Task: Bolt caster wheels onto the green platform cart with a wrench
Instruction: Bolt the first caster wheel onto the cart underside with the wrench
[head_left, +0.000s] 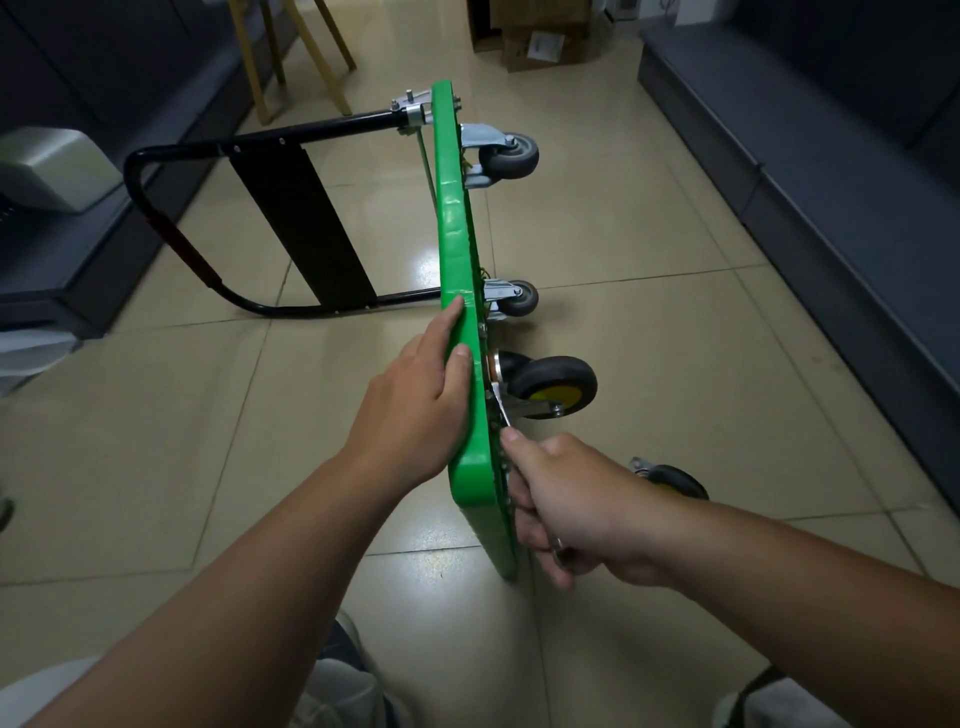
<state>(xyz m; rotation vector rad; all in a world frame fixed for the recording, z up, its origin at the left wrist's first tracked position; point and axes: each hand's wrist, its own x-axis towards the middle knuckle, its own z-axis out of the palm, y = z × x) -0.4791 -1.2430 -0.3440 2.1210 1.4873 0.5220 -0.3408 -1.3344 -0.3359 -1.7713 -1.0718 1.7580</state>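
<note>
Left hand (410, 415) presses cart (456, 218) edge; right hand (566, 493) grips wrench (503, 413).

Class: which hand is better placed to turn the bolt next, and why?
Right: the right hand grips the wrench at the yellow-hubbed caster; the left hand rests on the green platform, steadying it.

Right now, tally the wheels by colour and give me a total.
Grey wheels: 2
Black wheels: 2 (one partly hidden)
Total: 4
</note>
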